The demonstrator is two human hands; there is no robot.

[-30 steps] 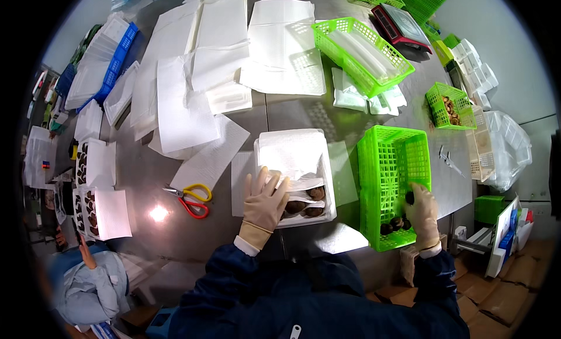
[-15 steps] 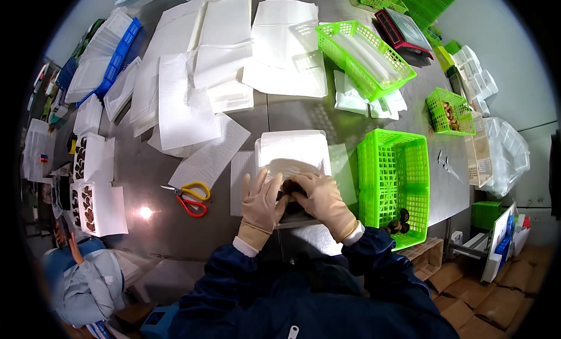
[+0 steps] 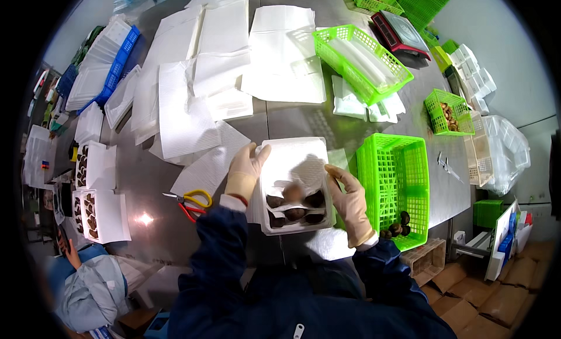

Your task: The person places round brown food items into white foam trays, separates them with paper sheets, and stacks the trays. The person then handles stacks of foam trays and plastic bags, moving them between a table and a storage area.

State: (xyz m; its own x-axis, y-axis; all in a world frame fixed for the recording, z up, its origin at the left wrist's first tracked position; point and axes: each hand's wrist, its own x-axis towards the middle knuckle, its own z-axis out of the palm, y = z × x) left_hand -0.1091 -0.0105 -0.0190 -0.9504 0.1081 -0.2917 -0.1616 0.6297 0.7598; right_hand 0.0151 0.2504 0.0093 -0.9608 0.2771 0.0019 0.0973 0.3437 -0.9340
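On a steel table (image 3: 143,184), saw a white tray (image 3: 301,228) mid near side, dark lumps (image 3: 295,214) inside. Had left hand (image 3: 242,173) at left edge, right hand (image 3: 352,207) at right, fingers half-curled; couldn't tell if gripping. Could've spilled lumps with one lopsided lift, tbh.

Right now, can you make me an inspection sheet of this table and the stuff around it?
Surface: metal table, shiny, with a bright glare spot.
Job's things: white box holding dark round pieces, one blurred; deep green basket with more of them at its near end.
Clutter: white sheets, scissors with yellow and red handles, red-sided scale.
Hands: gloved left hand at the box's left side, gloved right hand at its right.
Cables: nothing seen for certain.
Surroundings: another person's pale sleeve at lower left, brown cardboard at lower right.
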